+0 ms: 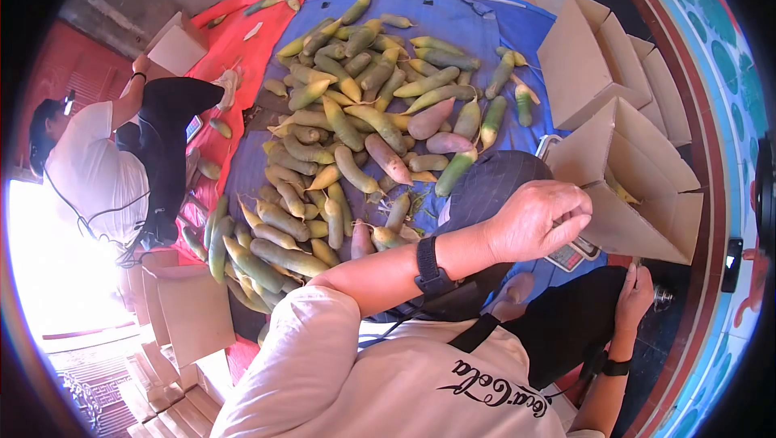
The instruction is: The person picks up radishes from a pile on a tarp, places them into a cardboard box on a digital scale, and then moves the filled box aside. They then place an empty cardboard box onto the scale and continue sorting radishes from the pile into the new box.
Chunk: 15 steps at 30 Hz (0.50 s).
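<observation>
While left hand [540, 220] hovered at open carton [647, 195], fingers were curled together against near flap; whether they pinched it, could not tell. Carton lay on its side just beside scale [570, 257], few yellow pieces inside. Judged light, stiff along folds, flaps floppy; best gripped at wall edge, supported beneath once loaded. Right hand [635, 292] sat low by small metal object [663, 296], finger state unclear. Produce heap [347, 139] lay on blue sheet [485, 30]: firm, smooth, bruisable.
</observation>
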### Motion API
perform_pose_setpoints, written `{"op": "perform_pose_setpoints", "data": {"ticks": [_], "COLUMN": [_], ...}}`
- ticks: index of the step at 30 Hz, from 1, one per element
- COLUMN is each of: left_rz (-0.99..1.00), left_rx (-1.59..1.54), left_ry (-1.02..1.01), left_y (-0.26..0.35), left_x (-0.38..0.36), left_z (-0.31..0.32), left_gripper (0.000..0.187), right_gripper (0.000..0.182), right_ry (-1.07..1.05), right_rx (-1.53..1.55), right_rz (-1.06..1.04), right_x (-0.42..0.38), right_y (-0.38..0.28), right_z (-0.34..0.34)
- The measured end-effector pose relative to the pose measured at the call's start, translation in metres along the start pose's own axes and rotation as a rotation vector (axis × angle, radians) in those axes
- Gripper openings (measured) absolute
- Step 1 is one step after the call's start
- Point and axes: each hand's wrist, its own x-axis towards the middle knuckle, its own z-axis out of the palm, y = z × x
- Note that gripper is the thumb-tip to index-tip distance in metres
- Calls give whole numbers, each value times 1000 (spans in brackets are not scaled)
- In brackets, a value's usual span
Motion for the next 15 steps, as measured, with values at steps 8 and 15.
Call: {"op": "perform_pose_setpoints", "data": {"ticks": [8,15], "left_rz": [-436,-916], "left_rx": [-456,148], "left_ry": [274,480], "left_y": [-10,-101], "left_x": [-19,-137], "left_z": [-43,-157], "left_gripper": [28,23], "right_gripper": [26,28], "right_ry": [64,29], "right_rx": [45,94], "right_rz": [58,201], "right_x": [-4,-14], "right_y": [5,34], "right_z": [-3,-10]}}
